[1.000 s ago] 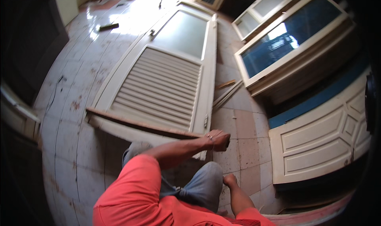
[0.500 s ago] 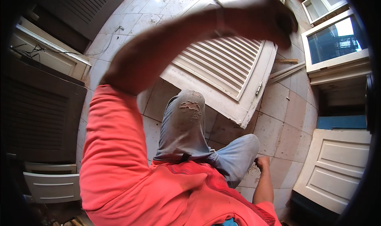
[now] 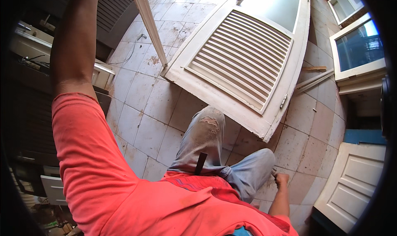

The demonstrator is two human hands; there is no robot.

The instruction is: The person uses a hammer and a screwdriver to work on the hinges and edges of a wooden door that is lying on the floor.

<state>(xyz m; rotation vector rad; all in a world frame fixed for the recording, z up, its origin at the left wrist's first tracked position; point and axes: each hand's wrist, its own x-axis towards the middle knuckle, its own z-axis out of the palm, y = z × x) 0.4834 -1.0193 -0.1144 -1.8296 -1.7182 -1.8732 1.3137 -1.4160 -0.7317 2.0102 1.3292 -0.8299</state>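
Note:
My left forearm [image 3: 74, 45] rises along the left side and leaves the top edge, its hand out of view. Beside it a slender pale moulding strip [image 3: 149, 25] slants from the top edge down to the louvred white door's near-left corner; what supports its upper end is hidden. The door [image 3: 279, 107], with a frosted upper panel, lies in front of my bent knees. Low at right, my right hand [image 3: 282, 178] has curled fingers beside my right knee, around something I cannot make out. A dark flat bar [image 3: 201, 162] juts up at my lap.
Dark louvred panels [image 3: 109, 12], a pale frame and loose cable line the left. At right stand white-framed glazed sashes [image 3: 356, 49] and a panelled door [image 3: 351, 182]. Loose battens [image 3: 314, 80] lie right of the louvred door on the tiled floor [image 3: 140, 99].
My left arm has swung from over the door up to the upper left, its hand leaving view. The slanting moulding strip and the dark bar at my lap now show.

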